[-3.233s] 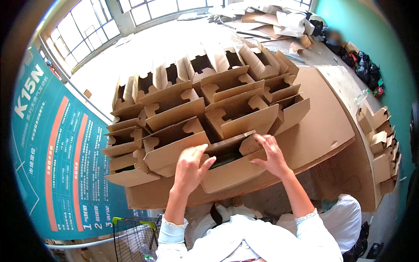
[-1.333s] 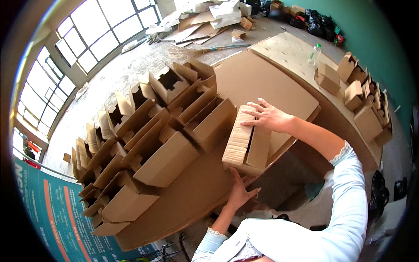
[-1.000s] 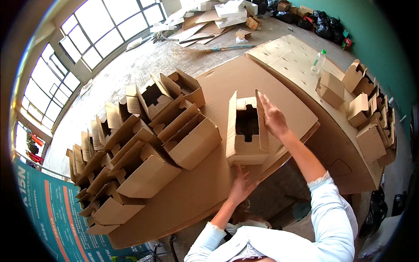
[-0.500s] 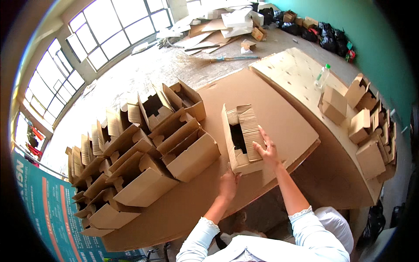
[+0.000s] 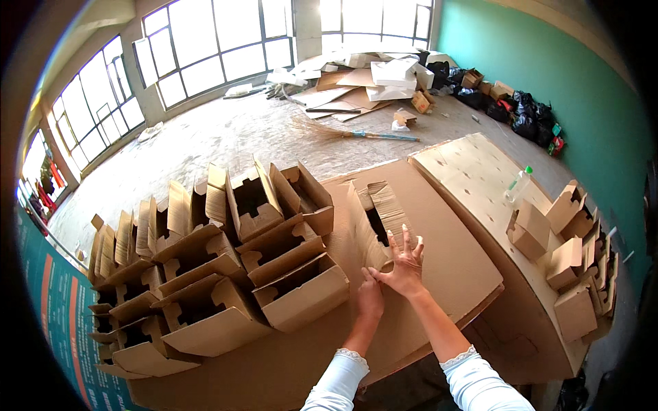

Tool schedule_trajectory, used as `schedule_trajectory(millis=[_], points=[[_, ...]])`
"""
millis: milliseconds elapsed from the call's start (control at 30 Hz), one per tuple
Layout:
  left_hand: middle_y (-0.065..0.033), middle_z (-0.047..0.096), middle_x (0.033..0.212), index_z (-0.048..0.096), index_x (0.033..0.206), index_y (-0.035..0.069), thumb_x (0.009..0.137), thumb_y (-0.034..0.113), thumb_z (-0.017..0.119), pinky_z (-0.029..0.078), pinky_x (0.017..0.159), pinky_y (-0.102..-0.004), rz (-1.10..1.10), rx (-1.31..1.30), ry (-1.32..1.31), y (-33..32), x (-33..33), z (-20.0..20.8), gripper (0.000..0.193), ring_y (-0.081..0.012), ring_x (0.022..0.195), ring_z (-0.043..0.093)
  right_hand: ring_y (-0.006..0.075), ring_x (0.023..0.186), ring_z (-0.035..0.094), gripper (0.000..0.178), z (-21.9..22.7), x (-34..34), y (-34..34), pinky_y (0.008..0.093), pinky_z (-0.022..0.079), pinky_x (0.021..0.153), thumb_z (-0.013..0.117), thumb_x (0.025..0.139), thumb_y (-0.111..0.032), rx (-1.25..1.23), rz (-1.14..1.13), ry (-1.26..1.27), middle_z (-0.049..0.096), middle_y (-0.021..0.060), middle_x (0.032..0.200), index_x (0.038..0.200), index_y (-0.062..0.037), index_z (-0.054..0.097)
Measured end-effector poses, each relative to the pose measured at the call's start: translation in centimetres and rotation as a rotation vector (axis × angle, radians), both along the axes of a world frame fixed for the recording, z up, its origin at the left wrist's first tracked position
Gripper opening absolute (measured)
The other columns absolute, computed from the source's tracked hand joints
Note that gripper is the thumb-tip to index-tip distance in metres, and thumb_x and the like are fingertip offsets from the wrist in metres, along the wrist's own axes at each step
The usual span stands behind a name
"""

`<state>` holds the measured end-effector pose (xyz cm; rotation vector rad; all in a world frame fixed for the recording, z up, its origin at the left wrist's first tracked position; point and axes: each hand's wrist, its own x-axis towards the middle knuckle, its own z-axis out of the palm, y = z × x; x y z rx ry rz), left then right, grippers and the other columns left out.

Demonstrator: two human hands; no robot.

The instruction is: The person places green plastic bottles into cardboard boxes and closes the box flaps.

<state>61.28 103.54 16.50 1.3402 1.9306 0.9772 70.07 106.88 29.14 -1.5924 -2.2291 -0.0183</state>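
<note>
Single open carton (image 5: 392, 211) on the cardboard sheet (image 5: 449, 253), just right of the carton rows (image 5: 219, 332). On my remote view both forearms (image 5: 440, 329) reach up from the lower edge, wrists close together. Bare sheet lies beyond and right of the carton. Right hand (image 5: 403, 268): fingers spread, touching its right side. Left hand (image 5: 370, 298): blurred at the near end; I cannot tell its grip.

Hands (image 5: 404, 269) partly hide the near end of one box (image 5: 393, 208).
</note>
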Motion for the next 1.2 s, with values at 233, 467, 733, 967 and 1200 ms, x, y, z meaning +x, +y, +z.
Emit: schedule_trajectory(millis=[233,467,733,967,1200], points=[[-0.0271,0.031,0.15,0.024,0.146,-0.005,0.095,0.017,0.056,0.037,0.109,-0.0426,-0.29,0.235,0.071,-7.8,-2.1,5.5,0.064,-0.0416,0.133,0.039,0.0536,0.133,0.02,0.096,-1.1,-2.8,8.8,0.0643,0.028,0.108,0.074,0.063,-0.065,0.087,0.124,0.047,0.027,0.0172,0.153,0.141,-0.0161,0.047],[-0.0199,0.029,0.153,0.037,0.144,0.002,0.093,0.012,0.05,0.028,0.113,-0.0501,-0.211,0.02,0.014,-22.9,-2.5,1.9,0.054,-0.0412,0.141,0.027,0.0531,0.138,0.015,0.104,-0.3,-8.9,16.0,0.0655,0.03,0.107,0.075,0.062,-0.065,-0.045,0.27,0.037,0.022,0.016,0.156,0.148,-0.0177,0.037],[-0.0247,0.033,0.149,0.037,0.142,-0.003,0.092,0.01,0.053,0.029,0.113,-0.0489,-0.448,0.17,0.388,-22.0,-1.4,0.5,0.054,-0.0429,0.138,0.031,0.0437,0.147,0.002,0.125,0.0,-7.2,19.3,0.0566,0.006,0.117,0.07,0.062,-0.076,-0.202,0.363,-0.001,0.004,0.0159,0.161,0.155,-0.0163,0.011],[-0.0255,0.036,0.147,0.042,0.139,-0.004,0.093,0.009,0.049,0.028,0.113,-0.05,-0.435,0.219,0.371,-21.6,-0.3,2.6,0.048,-0.0444,0.138,0.03,0.0355,0.144,0.022,0.087,-2.0,11.3,13.9,0.0547,0.017,0.116,0.068,0.083,-0.039,0.175,0.161,0.032,0.023,0.0175,0.156,0.152,-0.0101,0.022],[-0.0261,0.034,0.148,0.04,0.139,-0.005,0.094,0.007,0.048,0.028,0.113,-0.0509,-0.453,0.257,0.392,-21.1,0.5,1.9,0.048,-0.0457,0.137,0.03,0.0383,0.142,0.028,0.041,-0.7,41.9,13.4,0.0538,0.021,0.116,0.047,0.096,-0.021,0.11,-0.644,-0.36,0.04,0.0137,0.149,0.137,-0.013,0.049]])
